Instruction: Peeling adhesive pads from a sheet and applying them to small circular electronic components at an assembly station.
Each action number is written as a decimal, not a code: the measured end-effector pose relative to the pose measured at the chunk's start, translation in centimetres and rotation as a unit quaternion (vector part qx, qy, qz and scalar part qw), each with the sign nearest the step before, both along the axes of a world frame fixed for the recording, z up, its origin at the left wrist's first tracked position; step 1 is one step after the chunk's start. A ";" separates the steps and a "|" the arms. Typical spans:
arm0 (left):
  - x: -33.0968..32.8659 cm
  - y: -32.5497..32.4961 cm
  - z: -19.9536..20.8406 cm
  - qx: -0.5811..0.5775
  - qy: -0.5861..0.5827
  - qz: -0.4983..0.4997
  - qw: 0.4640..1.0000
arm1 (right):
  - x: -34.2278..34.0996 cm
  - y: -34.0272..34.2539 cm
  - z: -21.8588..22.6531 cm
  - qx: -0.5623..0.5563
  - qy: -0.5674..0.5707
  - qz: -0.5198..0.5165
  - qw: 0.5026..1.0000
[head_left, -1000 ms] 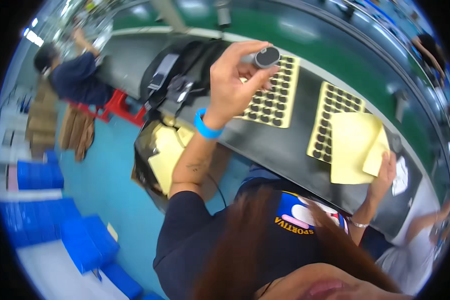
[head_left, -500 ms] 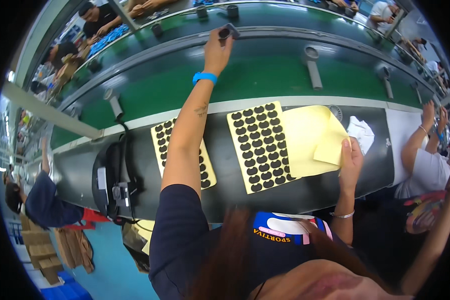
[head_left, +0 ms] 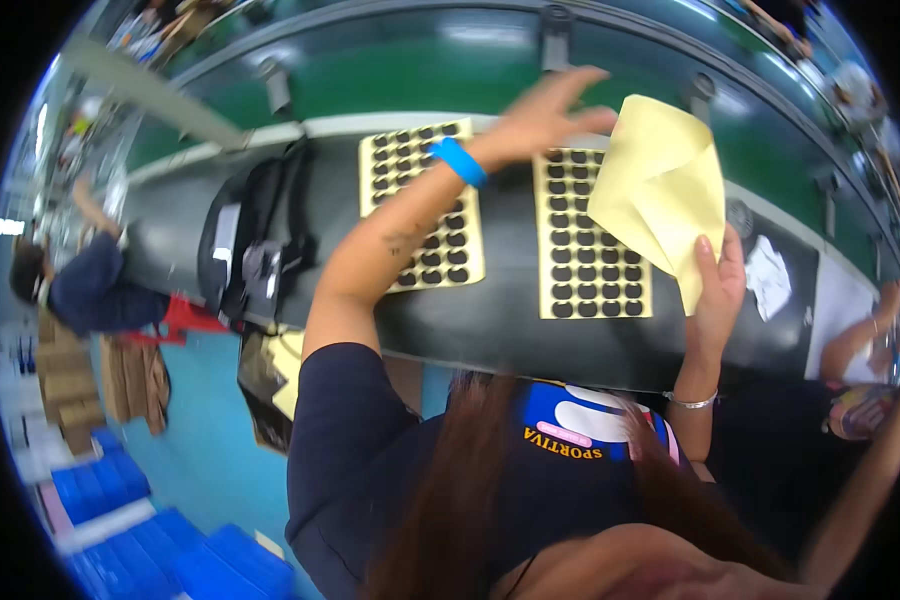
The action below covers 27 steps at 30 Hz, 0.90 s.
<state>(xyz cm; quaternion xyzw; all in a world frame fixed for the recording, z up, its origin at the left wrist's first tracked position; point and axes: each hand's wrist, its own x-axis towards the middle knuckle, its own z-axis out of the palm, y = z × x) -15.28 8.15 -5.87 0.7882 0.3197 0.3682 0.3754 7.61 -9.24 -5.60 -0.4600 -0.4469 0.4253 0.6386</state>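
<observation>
My right hand (head_left: 718, 285) pinches the lower edge of a yellow backing sheet (head_left: 660, 180), which is lifted and bent. Beneath and beside that paper lies a yellow sheet of black round-ended stickers (head_left: 582, 255), its upper right part covered. My left hand (head_left: 560, 115), with a blue wristband, reaches over the top of this sheet, fingers spread and nothing seen in them. Under my left forearm rests a second sticker sheet (head_left: 430, 250), partly hidden. Motion blurs the left fingers slightly.
A black bag (head_left: 250, 230) stands left on the dark table (head_left: 510, 345). Crumpled white paper (head_left: 768, 278) lies right. Beyond the table runs a green conveyor (head_left: 370, 95) carrying grey handled parts (head_left: 557, 40). People sit on both sides; blue bins (head_left: 100, 480) stand lower left.
My left hand has come back from the conveyor towards the right sheet; the grey part it held is no longer in it. My right hand has raised the yellow paper. The view has shifted.
</observation>
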 end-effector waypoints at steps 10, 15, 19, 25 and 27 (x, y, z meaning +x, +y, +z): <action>-14.5 -27.7 -0.9 0.258 -0.103 0.380 0.882 | -12.3 -3.7 3.3 0.198 -0.339 0.222 0.892; -27.0 -37.3 -11.7 0.115 -0.022 0.808 0.577 | -8.3 -1.0 10.4 0.408 -0.262 0.114 0.867; -28.6 -40.9 -17.7 -0.295 0.218 0.809 0.459 | 8.9 1.4 11.4 0.484 -0.242 -0.056 0.839; -28.6 -34.2 -12.0 -0.033 0.057 0.767 0.639 | 5.1 -5.3 18.9 0.665 -0.170 -0.183 0.704; -27.2 -30.8 -8.1 0.074 -0.003 0.729 0.681 | 5.4 -6.9 21.2 0.714 -0.156 -0.182 0.658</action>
